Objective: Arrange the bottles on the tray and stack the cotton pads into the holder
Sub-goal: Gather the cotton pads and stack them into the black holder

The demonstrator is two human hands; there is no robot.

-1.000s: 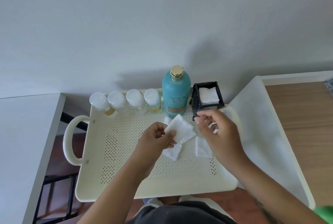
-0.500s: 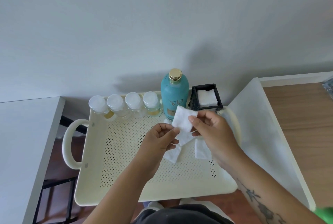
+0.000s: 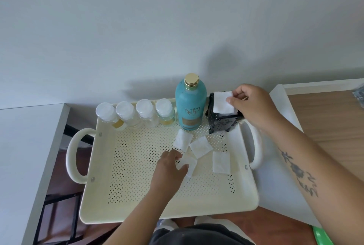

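Plain pale grey wall fills the upper view, and below it a cream perforated tray with looped side handles bridges a white tabletop on the left and a wood-topped surface with a white rim on the right. The right hand reaches forward over the tray's far right corner, wrist bent, thumb and fingertips pinching a square white cotton pad that lies flat across the open top of the black ornate square holder. A dark floral tattoo runs along that forearm. The left hand is low over the tray's middle, fingers curled down and gripping the edge of another soft white pad. Three more loose pads lie flat just beyond and beside it, two of them overlapping. Along the far rim stand four small clear bottles with frosted round caps in a row, then a tall teal bottle with a gold cap, just beside the holder.
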